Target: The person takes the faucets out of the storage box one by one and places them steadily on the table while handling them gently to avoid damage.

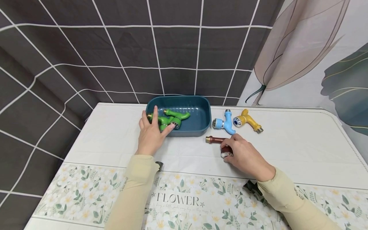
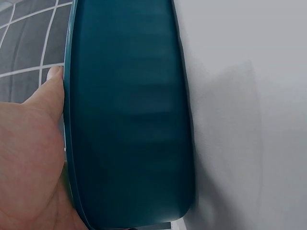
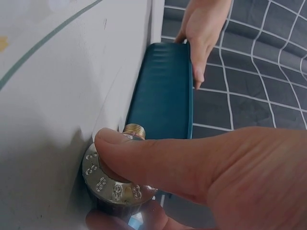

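Note:
My left hand [image 1: 151, 135] reaches over the front left rim of a dark teal plastic tub [image 1: 198, 129], fingers spread. Under its fingers, two green faucets [image 1: 178, 115] lie inside, their brass threaded ends pointing left. The left wrist view shows the palm beside the tub's outer wall [image 2: 129, 115]. On the white table, my right hand [image 1: 244, 153] grips a dark red faucet [image 1: 215, 140] by its knob end, with the brass threaded end pointing left. Close up in the right wrist view, the thumb presses over the silver knob face [image 3: 117, 191]; the fingers are partly hidden below.
Right of the tub, a light blue faucet [image 1: 228, 123] and a yellow faucet [image 1: 249, 121] lie on the table [image 1: 293, 143]. A floral runner [image 1: 184, 191] covers the table's near part. Behind stands a dark gridded curtain [image 1: 178, 48], with a leaf-print curtain [image 1: 302, 64] at the right.

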{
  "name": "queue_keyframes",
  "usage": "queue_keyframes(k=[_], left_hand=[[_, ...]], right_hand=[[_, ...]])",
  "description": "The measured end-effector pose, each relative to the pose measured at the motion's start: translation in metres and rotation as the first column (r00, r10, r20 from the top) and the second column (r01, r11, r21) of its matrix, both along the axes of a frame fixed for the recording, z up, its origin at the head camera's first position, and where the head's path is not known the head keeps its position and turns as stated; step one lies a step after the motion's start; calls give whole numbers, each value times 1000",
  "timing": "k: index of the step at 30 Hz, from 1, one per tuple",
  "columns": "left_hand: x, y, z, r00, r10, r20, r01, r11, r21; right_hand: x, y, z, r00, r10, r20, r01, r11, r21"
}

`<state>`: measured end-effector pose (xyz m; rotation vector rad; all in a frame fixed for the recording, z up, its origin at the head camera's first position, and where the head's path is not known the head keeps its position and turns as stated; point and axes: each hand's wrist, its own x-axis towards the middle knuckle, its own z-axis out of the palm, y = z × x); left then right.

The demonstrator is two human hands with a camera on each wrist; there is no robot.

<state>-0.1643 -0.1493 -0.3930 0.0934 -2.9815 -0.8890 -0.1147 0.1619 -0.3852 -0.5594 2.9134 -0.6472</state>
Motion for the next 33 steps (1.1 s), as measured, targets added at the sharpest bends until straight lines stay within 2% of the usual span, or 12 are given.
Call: queue_keyframes(k=[12,21,33], left_hand=[[1,0,-2,1000,-8,-10,8,1000,8],[1,0,-1,1000,-4,-6,4,1000,-3],[1,1,2,1000,-9,-6,9,1000,-1]], right_hand=[[4,-1,0,999,-11,-34,12,999,39],[4,-3,6,998,-22,-65,27,996,86],[5,-4,16,992,-45,-117,51,998,49]])
